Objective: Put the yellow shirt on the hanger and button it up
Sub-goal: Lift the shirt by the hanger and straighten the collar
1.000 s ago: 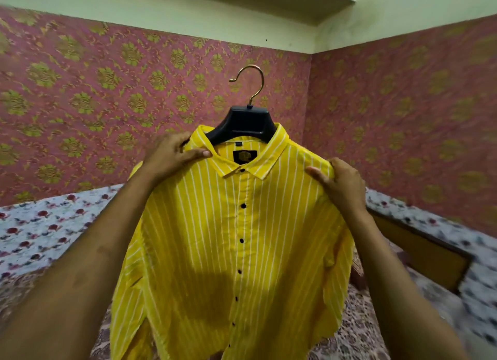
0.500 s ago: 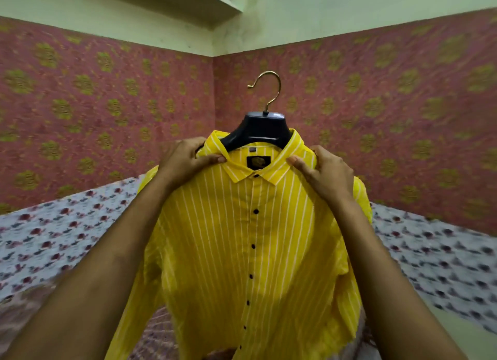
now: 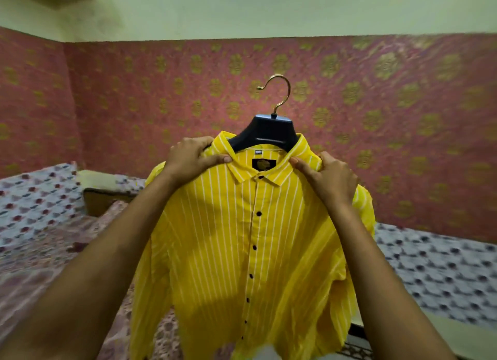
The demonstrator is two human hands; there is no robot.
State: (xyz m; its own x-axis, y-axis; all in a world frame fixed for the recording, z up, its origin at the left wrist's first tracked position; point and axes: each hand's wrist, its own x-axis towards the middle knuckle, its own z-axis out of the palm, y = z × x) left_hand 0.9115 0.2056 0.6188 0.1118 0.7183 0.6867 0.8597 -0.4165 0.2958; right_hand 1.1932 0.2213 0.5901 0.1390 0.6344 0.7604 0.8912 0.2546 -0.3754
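We get one view only, head-worn and wide-angle, facing forward and slightly down toward a papered wall point(image 3: 376, 96). It sits close: both forearms run in from the bottom corners, and the yellow shirt point(image 3: 242, 238) on its hanger point(image 3: 269, 134) fills the centre. Bed point(image 3: 430, 265) low at both sides. Edges blurred.

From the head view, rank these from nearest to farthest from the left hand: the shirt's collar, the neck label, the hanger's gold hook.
1. Collar: gripped by the left hand at its left side.
2. Neck label: centre, inside the collar.
3. Gold hook: top, above the dark hanger.
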